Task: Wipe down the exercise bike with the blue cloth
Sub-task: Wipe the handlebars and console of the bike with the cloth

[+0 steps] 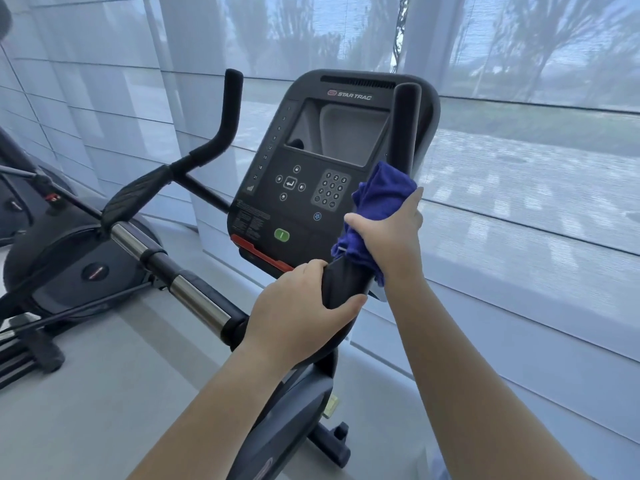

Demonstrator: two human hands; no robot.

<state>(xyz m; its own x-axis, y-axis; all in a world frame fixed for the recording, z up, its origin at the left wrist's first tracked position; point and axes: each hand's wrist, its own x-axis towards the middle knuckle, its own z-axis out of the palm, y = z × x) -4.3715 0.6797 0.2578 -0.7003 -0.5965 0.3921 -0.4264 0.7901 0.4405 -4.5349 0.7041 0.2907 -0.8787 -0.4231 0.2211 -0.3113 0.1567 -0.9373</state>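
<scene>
The exercise bike stands in front of me, its dark console (322,157) with screen and keypad in the middle of the view. The right handlebar (407,126) rises upright in front of the console's right edge. My right hand (388,237) grips the blue cloth (381,195), wrapped around this handlebar at mid height. My left hand (298,310) holds the black bend of the same bar just below the cloth. The left handlebar (227,119) sticks up at the left, untouched.
A second exercise machine (79,265) stands at the left on the pale floor. A chrome-and-black bar (180,282) runs diagonally between the machines. Sheer window blinds (519,202) close off the right side and the back.
</scene>
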